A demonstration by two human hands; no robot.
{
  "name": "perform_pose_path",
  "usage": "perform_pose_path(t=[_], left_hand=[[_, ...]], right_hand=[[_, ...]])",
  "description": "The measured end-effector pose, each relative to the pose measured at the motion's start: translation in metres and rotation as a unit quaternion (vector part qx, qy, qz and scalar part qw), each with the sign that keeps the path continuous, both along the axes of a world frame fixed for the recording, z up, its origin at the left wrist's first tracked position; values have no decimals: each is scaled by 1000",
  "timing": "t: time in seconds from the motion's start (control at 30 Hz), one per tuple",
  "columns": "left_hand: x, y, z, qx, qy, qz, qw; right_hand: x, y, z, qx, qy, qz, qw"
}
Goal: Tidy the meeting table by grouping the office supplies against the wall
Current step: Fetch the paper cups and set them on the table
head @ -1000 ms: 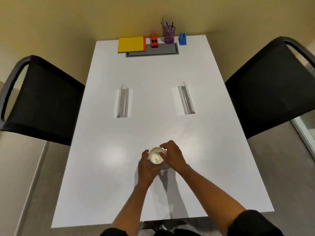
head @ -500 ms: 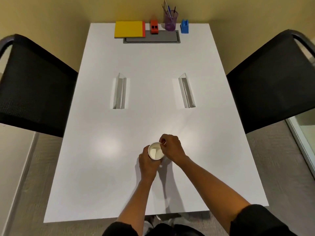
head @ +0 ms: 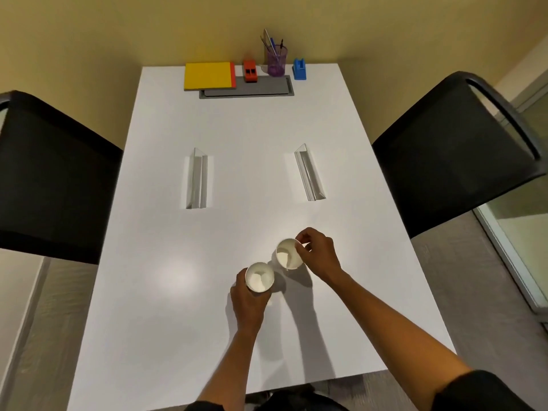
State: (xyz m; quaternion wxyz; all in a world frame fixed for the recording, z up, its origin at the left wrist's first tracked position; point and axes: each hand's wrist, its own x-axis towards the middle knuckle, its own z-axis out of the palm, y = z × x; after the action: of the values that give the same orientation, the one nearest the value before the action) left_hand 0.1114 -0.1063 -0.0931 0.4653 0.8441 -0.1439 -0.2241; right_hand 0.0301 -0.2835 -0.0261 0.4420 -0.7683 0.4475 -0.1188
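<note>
Head view, looking down the white table [head: 166, 336], and nearest us the left hand [head: 247, 302] is wrapped around a white paper cup [head: 259, 276], fingers curled on its near side, mouth facing up; just beyond it and to the right, the right hand [head: 318, 256] pinches the far rim of a second paper cup [head: 287, 253] between thumb and fingertips, that cup tipped a little toward the camera, and the two cups sit close, nearly touching at their rims; both forearms reach in from the near edge, the right one crossing in at a slant from the near right; further out, two clear acrylic sign holders [head: 196, 182] lie lengthwise mid-table, one left, one right [head: 310, 173], long axes running near to far; the target lies straight ahead, well beyond both hands: against the far wall the yellow notebook [head: 207, 75], red stapler [head: 251, 72], purple pen cup [head: 277, 62] and blue holder [head: 300, 69] line up behind the grey cable tray [head: 249, 90]; my read, any carry goes directly away from the body, a long forward reach for either arm
</note>
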Motion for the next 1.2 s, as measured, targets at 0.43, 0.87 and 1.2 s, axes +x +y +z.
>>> perform_pose_path(t=[0.43,0.87,1.2], left_hand=[[30,25,10,87,38,-97,991],[68,-21,31,29,15,-40,999],[82,-38,24,136,-95,-193,967]], right_hand=[[-30,15,-40,100,33,-36,994],[-61,22,-66,83,99,71,989],[-33,39,-77,64,-5,14,998]])
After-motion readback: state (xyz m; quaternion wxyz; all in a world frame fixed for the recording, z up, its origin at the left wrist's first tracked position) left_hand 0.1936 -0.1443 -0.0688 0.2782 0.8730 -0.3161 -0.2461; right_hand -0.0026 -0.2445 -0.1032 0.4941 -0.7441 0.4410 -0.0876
